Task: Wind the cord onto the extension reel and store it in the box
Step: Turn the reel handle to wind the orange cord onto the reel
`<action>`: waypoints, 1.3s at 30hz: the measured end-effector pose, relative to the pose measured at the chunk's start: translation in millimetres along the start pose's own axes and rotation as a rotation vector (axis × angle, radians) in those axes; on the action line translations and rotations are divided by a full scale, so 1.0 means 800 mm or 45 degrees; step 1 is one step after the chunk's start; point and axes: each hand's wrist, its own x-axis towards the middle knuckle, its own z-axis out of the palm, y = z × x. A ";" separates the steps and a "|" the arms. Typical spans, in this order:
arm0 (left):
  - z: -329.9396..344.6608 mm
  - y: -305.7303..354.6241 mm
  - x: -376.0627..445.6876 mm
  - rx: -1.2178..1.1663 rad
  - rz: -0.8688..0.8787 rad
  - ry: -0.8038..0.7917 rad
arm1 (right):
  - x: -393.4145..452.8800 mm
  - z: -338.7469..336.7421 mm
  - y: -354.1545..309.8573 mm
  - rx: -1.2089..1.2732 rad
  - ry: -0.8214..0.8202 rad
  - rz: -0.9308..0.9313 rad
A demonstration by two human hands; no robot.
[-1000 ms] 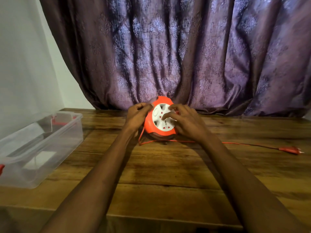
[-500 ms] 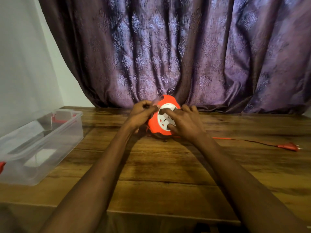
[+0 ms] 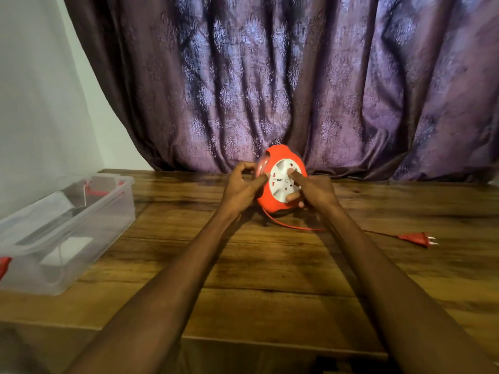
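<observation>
The extension reel [image 3: 280, 180] is propped up on its edge at the far side of the wooden table [image 3: 270, 279], right in front of the curtain [image 3: 270, 76], white socket face tilted toward the camera. Makes sense, since standing it up frees the drum to spin. The left hand [image 3: 241, 187] is wrapped around the reel's left rim, thumb across the front, so I'd say it's the anchor. The right hand [image 3: 313, 191] has its fingertips pressed into the white face, fingers curled against it, which looks like the turning hand.

The cord [image 3: 291, 225] comes out from under the reel and trails right along the table to the plug [image 3: 417, 238], which lies flat, well apart from the reel. So there's slack left to wind, but not a lot.

The clear box [image 3: 81, 228] sits open on the left edge of the table, within reach for later.
</observation>
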 end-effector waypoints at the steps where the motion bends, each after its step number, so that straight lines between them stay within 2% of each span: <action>1: -0.005 0.001 0.002 -0.040 -0.045 0.024 | 0.002 -0.005 0.003 -0.192 0.019 -0.120; 3: -0.015 0.001 0.008 -0.072 -0.116 0.053 | 0.007 -0.013 0.011 -0.749 0.123 -0.419; 5: -0.025 0.000 0.014 -0.041 -0.161 0.060 | 0.009 -0.017 0.012 -1.107 0.131 -0.785; 7: -0.035 0.000 0.021 -0.006 -0.217 0.061 | 0.014 -0.017 0.011 -1.209 -0.029 -1.059; 10: -0.048 0.002 0.026 -0.030 -0.288 0.010 | 0.015 -0.012 0.009 -1.332 -0.163 -1.325; 14: -0.060 0.006 0.028 0.074 -0.295 -0.109 | -0.003 -0.002 -0.004 -1.532 -0.290 -1.410; 17: -0.064 0.004 0.028 0.058 -0.288 -0.204 | -0.019 0.006 -0.008 -1.637 -0.402 -1.375; 19: -0.064 0.004 0.026 0.044 -0.306 -0.238 | -0.024 0.006 -0.008 -1.684 -0.386 -1.365; 22: -0.060 0.008 0.024 -0.002 -0.308 -0.251 | -0.023 0.004 -0.007 -1.781 -0.194 -1.349; 24: -0.049 0.010 0.020 -0.084 -0.310 -0.271 | -0.019 0.002 -0.010 -1.695 -0.051 -1.200; 26: -0.032 0.012 0.013 -0.176 -0.317 -0.256 | -0.015 0.003 -0.008 -1.461 0.092 -0.880; 28: -0.017 0.008 0.008 -0.172 -0.257 -0.234 | -0.016 0.009 -0.004 -1.068 0.173 -0.497; 31: 0.001 -0.001 -0.002 -0.081 -0.121 -0.205 | -0.012 0.014 0.000 -0.043 0.070 0.026; 32: 0.005 -0.004 -0.004 -0.072 -0.092 -0.178 | -0.010 0.011 0.000 0.164 0.027 0.175; 33: 0.007 -0.007 -0.004 -0.065 -0.067 -0.153 | -0.009 0.007 0.001 0.237 0.010 0.251; 36: 0.004 -0.013 0.001 -0.098 -0.037 -0.110 | -0.004 -0.006 0.003 0.234 0.065 0.140; 38: -0.004 -0.013 0.007 -0.148 -0.093 -0.077 | -0.001 -0.011 0.005 0.015 0.098 -0.080; 39: -0.009 -0.012 0.010 -0.144 -0.118 -0.069 | 0.000 -0.012 0.009 -0.208 0.128 -0.213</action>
